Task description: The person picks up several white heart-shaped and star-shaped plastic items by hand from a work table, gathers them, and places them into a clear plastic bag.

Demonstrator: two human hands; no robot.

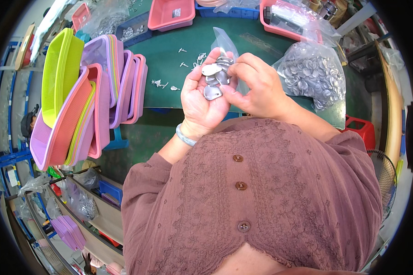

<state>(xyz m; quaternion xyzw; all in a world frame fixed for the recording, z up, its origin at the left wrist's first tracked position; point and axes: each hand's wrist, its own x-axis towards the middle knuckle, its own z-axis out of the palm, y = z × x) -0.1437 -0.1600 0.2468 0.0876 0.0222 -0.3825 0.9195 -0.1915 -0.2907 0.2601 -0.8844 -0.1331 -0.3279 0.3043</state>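
Cupped palm up over the near edge of the table, my left hand [199, 104] holds a small heap of shiny silver metal discs [212, 93]. The lowest disc is rounded and has a small hole. My right hand [261, 89] comes in from the right, its thumb and bent forefinger closed against the edge of that heap. Which disc it grips is partly hidden by the fingers. Behind my left fingers stands a clear plastic bag [225, 41]. Small silver metal parts [159, 83] lie loose on the green table [170, 50] to the left.
A clear bag full of silver discs [312, 75] sits at the right. Stacked colored plastic baskets [62, 78] rise at the left. Along the far side are a pink tray [172, 23], a blue tray [133, 39] and another pink tray [266, 20]. A red stool [360, 130] stands beyond my right elbow.
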